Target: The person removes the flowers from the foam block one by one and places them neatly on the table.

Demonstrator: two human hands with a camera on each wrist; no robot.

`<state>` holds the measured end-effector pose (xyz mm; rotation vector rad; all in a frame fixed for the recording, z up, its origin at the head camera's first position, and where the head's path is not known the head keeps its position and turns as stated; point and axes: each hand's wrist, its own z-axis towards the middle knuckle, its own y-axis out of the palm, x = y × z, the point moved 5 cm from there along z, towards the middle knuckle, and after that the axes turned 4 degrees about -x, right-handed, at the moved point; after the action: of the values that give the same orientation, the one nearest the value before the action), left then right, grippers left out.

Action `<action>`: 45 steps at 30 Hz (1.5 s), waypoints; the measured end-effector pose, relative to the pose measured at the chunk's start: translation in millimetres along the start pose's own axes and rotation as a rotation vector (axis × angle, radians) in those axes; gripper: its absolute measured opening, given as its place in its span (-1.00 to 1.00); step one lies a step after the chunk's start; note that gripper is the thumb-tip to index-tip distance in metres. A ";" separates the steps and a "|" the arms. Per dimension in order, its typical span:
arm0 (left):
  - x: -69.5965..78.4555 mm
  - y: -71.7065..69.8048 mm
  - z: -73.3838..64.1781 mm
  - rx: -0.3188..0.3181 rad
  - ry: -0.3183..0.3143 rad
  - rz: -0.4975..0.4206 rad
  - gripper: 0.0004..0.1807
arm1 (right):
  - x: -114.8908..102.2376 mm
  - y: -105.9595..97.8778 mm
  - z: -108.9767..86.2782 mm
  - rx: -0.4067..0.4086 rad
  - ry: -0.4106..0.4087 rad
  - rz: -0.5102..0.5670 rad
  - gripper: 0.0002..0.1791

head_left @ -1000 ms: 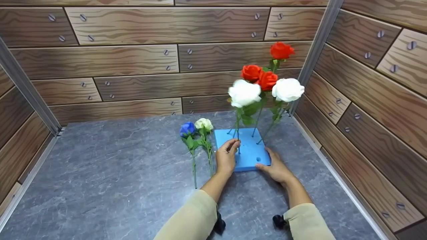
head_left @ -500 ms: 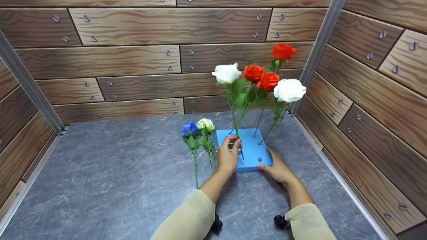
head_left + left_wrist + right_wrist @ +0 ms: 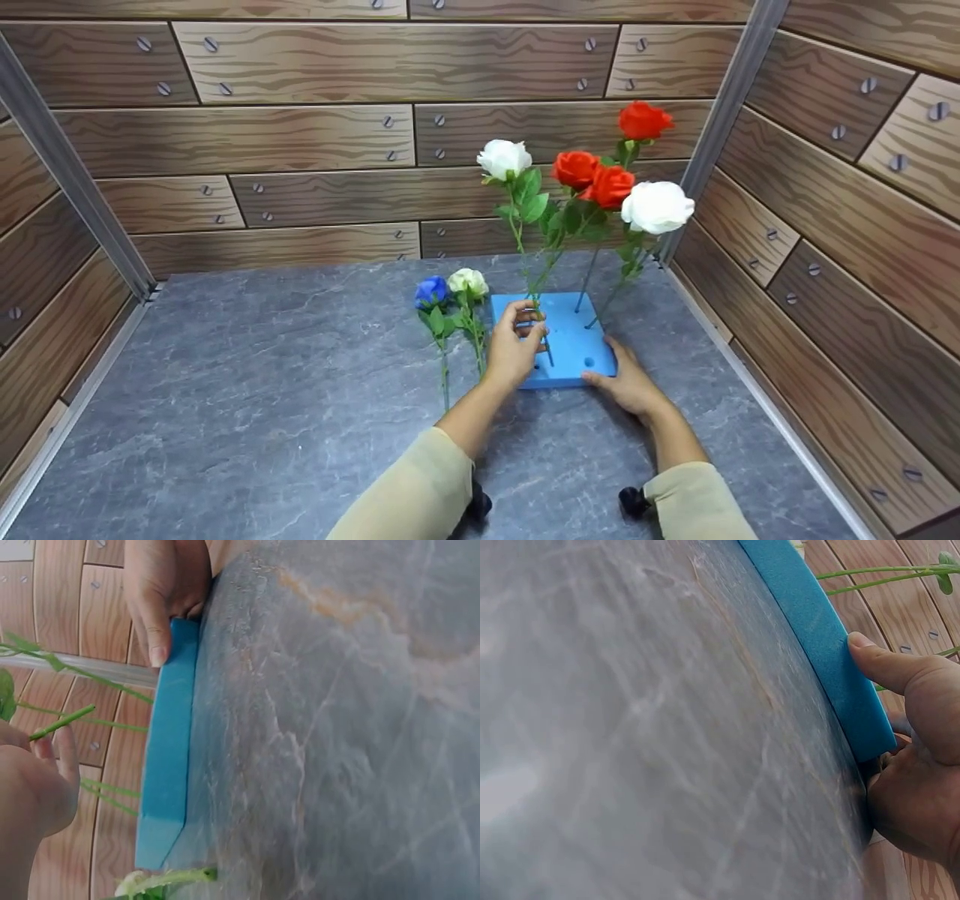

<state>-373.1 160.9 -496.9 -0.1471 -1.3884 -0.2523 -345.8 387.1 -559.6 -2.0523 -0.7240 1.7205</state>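
My left hand [image 3: 514,352] pinches the green stem of a white rose [image 3: 504,160] over the blue foam block [image 3: 566,341]. The bloom leans to the left; in the left wrist view the stem's cut end [image 3: 75,715] is free, apart from the block. With thumb on top, my right hand [image 3: 628,384] grips the block's front right corner; its other fingers are partly hidden at the side. Red roses [image 3: 576,169] and another white rose [image 3: 658,208] stand in the block, stems tilted. A hole [image 3: 589,362] shows near its front right corner.
Left of the block, a blue rose [image 3: 431,292] and a cream rose [image 3: 468,283] lie on the grey marbled table [image 3: 300,390]. Wood-patterned walls [image 3: 300,135] enclose the back and sides.
The white rose in my left hand has swung left and back, its bloom now apart from the red ones, while its lower end shifted towards the front. My right hand stays on the block.
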 end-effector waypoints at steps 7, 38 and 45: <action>3.8 -7.2 -3.9 -0.048 -0.037 -0.009 -0.60 | 0.4 0.2 0.0 -0.008 -0.008 -0.003 0.17; -0.4 -51.8 -20.2 -0.034 -0.186 -0.022 -0.32 | 1.4 -0.5 0.4 -0.043 0.008 -0.008 0.21; -1.7 -61.9 -22.5 -0.036 -0.188 -0.030 -0.31 | 0.2 0.0 -0.4 -0.039 0.012 -0.010 0.22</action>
<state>-368.2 95.7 -505.4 -0.1842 -1.5736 -0.2946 -345.4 387.2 -559.8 -2.0799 -0.7692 1.6993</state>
